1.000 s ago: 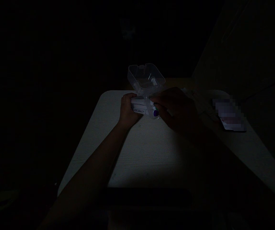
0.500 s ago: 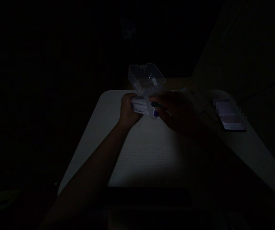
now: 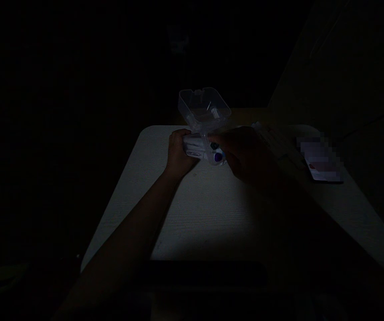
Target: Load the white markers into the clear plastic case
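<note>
My left hand (image 3: 178, 154) is wrapped around a clear plastic case (image 3: 194, 139) lying on its side, its mouth facing right. The case's hinged lid (image 3: 205, 107) stands open at the back. White-bodied markers fill the case; a purple cap (image 3: 218, 157) and a dark cap (image 3: 214, 146) show at the mouth. A small blue spot sits beside them, too dim to name. My right hand (image 3: 242, 151) is at the mouth, its fingers bent close to the caps. Deep shadow hides whether its fingertips hold anything.
Everything rests on a pale table (image 3: 192, 200) with rounded far corners. To the right lies a phone (image 3: 322, 162) with a lit, blurred screen. A pale, flat packet (image 3: 272, 136) lies behind my right hand. The surroundings are very dark.
The green piece between my right fingers no longer shows; a dark cap and a blue spot are visible there now. My right fingers have shifted slightly; my left hand and the case stay put.
</note>
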Available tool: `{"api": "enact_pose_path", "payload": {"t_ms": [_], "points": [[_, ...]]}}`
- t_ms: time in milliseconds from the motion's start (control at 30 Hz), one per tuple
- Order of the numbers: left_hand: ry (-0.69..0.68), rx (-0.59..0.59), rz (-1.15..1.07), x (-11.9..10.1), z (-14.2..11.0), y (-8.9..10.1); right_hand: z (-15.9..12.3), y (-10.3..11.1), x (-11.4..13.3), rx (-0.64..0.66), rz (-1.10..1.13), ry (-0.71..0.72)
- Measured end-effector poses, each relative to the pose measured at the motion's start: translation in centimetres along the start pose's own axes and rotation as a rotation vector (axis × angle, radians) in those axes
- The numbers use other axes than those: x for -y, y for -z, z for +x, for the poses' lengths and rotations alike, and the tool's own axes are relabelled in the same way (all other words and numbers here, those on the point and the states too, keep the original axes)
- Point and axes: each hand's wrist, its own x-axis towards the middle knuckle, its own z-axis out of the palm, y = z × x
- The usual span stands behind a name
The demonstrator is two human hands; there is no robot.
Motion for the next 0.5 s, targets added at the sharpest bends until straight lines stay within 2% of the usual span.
{"api": "enact_pose_path", "payload": {"t_ms": [233, 500], "points": [[-0.034, -0.015, 0.006, -0.63, 0.01, 0.31, -0.18, -0.43, -0.19, -0.075, 0.036, 0.016], [0.020, -0.005, -0.001, -0.90, 0.02, 0.44, -0.28, -0.24, -0.12, -0.034, 0.085, 0.023]]}}
